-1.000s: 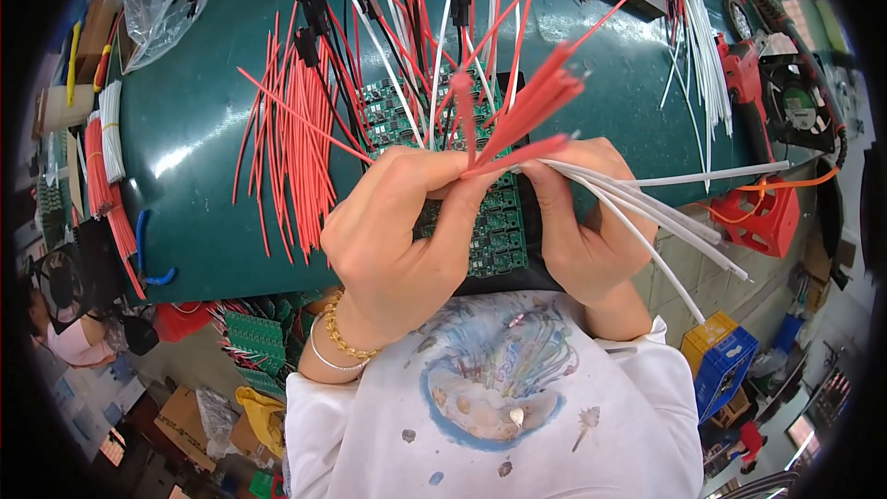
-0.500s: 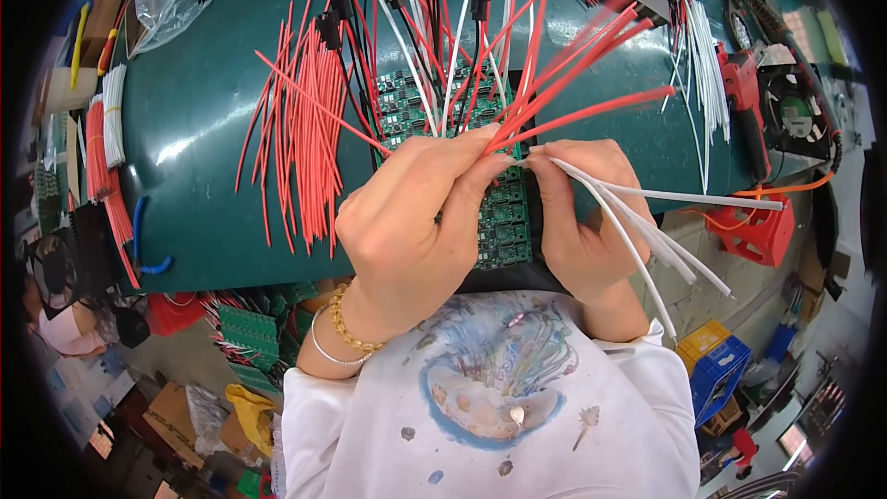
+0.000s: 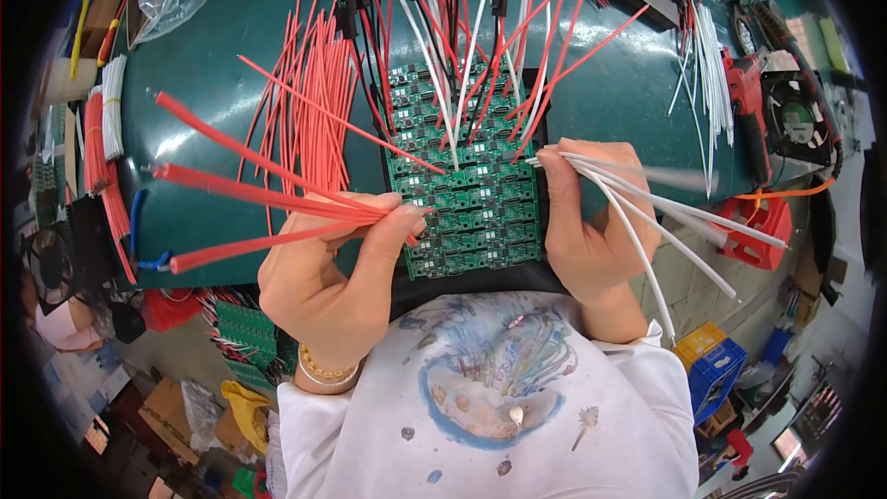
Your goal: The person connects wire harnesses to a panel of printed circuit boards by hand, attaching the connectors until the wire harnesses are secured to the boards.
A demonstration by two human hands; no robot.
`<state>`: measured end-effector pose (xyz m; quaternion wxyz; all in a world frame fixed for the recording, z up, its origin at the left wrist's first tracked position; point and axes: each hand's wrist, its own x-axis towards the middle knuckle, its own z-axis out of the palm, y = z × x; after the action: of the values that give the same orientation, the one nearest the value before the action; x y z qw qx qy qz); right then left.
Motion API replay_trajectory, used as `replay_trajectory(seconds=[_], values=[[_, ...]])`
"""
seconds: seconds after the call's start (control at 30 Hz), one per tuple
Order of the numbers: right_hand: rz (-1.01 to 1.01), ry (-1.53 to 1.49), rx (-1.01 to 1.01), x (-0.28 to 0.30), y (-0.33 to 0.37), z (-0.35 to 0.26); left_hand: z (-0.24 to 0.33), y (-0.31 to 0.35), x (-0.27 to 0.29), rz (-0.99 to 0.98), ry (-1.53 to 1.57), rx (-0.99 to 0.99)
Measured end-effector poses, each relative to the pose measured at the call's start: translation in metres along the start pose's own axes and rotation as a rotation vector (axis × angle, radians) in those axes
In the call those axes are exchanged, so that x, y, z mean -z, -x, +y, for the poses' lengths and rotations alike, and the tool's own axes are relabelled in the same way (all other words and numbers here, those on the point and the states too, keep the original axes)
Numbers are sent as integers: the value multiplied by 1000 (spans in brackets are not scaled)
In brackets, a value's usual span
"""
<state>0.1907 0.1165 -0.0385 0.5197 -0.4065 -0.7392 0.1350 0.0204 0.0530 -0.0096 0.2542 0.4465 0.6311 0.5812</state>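
A dark green bench top [image 3: 231, 129], crowded at its edges with parts and tools, fills the view.

The left hand [image 3: 337, 277] is clenched on a small bundle of red wires [image 3: 249, 189], pinched at one end near the fingertips so the free lengths fan out to the left. The right hand [image 3: 587, 222] grips a bundle of white wires [image 3: 665, 212] the same way, their ends splaying right.

Both bundles look light, thin and springy, with smooth insulation likely to slip, so a hold close to the working end seems best.

Between the hands lies a panel of small green circuit boards [image 3: 467, 194] on a black mat, rigid, flat and probably fragile, with wires already standing from its upper rows.

Loose red wires [image 3: 314, 92] lie beside it; a red tool [image 3: 744, 111] and a fan [image 3: 799, 120] sit at right.
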Motion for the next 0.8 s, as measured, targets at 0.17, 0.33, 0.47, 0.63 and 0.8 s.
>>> replay_trajectory(seconds=[0.17,0.33,0.47,0.63,0.8], values=[[-65,43,-112,6,-5,1,-5,3,-1,14,20,13],[6,-250,-395,17,-3,-8,-11,1,-3,-51,-74,-109],[-163,-327,-264,18,-11,-20,-8,-4,-2,-100,-67,-104],[-154,-258,-203,-2,-3,-25,-10,-7,-2,-132,-167,-241],[-215,-174,-58,-7,-5,-24,-11,-7,-5,-121,-213,-317]])
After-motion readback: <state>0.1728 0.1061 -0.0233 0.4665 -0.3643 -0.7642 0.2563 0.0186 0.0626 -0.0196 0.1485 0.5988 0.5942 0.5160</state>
